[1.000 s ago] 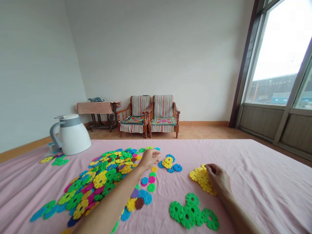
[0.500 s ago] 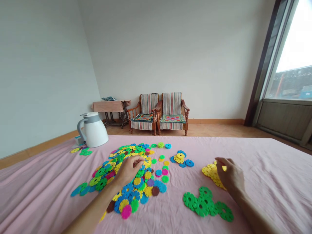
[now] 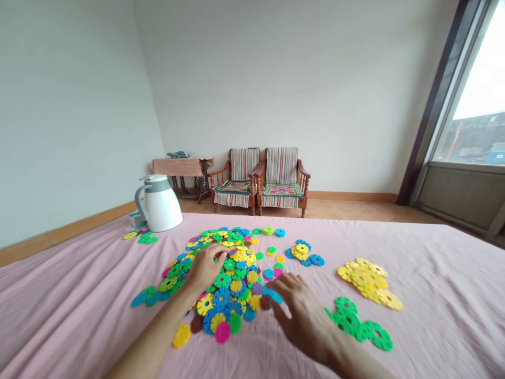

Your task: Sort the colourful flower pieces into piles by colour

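Note:
A mixed heap of notched plastic discs [image 3: 223, 297] in blue, green, yellow, pink and brown lies on the pink cloth. Over its upper part is my left hand [image 3: 205, 269], thumb and fingers brought together; whatever they may hold is hidden. My right hand [image 3: 298, 308] is at the heap's right edge, fingers apart and bent down beside the blue and brown discs. Right of it lie a group of green discs [image 3: 349, 318], partly covered by the hand, and a pile of yellow discs [image 3: 365, 279]. Farther back, a small yellow disc group [image 3: 300, 251] rests among blue discs [image 3: 316, 260].
A white and grey jug [image 3: 161, 205] stands at the table's back left beside a small box [image 3: 137, 219] and a few green discs [image 3: 148, 238]. Beyond the cloth-covered table [image 3: 442, 273] are two wooden armchairs [image 3: 281, 179] and a side table [image 3: 179, 166].
My right hand has moved left from the yellow pile to the mixed heap, and its fingers have spread. My left hand stays over the heap. The view has shifted slightly.

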A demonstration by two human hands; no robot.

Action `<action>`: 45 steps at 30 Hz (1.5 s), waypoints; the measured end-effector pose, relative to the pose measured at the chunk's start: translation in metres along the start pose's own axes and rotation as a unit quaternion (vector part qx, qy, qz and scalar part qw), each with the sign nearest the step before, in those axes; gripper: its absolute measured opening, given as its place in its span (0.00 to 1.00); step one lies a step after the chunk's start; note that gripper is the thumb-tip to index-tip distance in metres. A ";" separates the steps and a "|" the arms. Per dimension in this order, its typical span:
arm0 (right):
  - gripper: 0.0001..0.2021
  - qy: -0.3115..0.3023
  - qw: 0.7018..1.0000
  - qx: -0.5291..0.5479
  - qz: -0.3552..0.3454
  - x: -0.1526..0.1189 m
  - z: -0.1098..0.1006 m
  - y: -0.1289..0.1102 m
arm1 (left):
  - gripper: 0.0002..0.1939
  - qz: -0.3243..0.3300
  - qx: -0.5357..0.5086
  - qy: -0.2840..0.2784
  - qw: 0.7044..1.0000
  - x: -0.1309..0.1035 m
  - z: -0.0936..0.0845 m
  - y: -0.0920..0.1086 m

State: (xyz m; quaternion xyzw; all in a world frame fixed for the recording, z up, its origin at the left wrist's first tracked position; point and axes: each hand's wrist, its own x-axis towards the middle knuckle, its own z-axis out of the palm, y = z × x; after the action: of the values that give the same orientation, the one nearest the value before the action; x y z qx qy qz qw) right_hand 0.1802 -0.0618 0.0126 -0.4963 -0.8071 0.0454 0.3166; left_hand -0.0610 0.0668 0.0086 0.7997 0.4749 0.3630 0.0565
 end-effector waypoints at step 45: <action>0.10 0.073 0.993 0.002 0.088 -0.002 0.023 0.032 | 0.53 -0.041 0.207 -0.279 0.937 -0.074 -0.056 -0.057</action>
State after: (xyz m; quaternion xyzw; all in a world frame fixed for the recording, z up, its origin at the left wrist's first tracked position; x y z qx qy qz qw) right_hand 0.1923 -0.0420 -0.0189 -0.5670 -0.7349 0.0387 0.3701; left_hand -0.1581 0.0243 -0.0139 0.8425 0.5373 0.0162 0.0352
